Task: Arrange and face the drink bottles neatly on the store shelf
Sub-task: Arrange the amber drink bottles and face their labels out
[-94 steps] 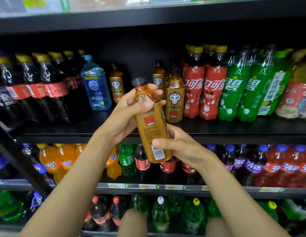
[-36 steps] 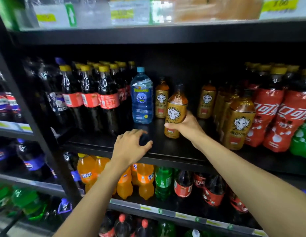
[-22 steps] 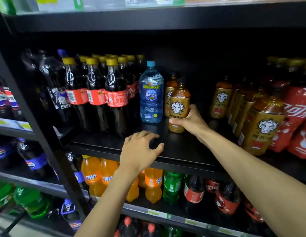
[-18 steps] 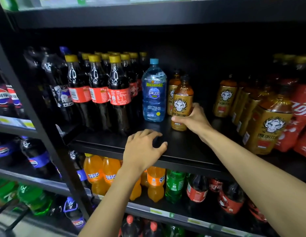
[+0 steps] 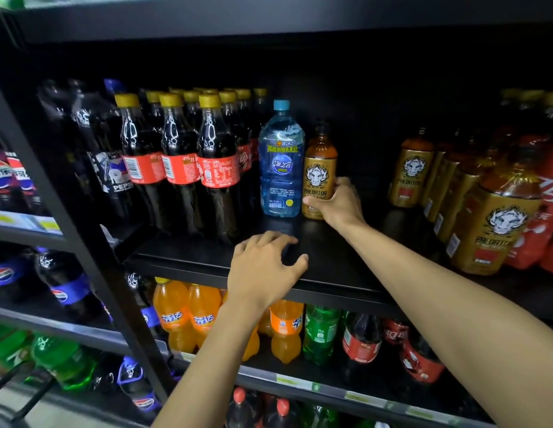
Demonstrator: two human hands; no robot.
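Bottle: I see the gold Predator bottle [image 5: 319, 168] standing upright on the black middle shelf [image 5: 192, 257], set back from the front edge, with its tiger label facing out.
Neighbour: it is just beside the blue water bottle [image 5: 280, 162], on that bottle's right; I cannot tell whether the two touch.
Right hand: my right hand [image 5: 337, 205] grips the lower part of the Predator bottle, with the thumb across the front and the fingers curled round the far side.
Left hand: my left hand [image 5: 263, 267] rests on the shelf's front edge, fingers spread and loosely bent, holding nothing.
Left of the water: cola bottles [image 5: 218, 168] with yellow caps stand in rows.
Right side: more Predator bottles [image 5: 497, 230] stand in a line, well apart from the one I hold.
Shelf below: orange soda bottles [image 5: 176, 313] and a green bottle [image 5: 320, 332] stand there.
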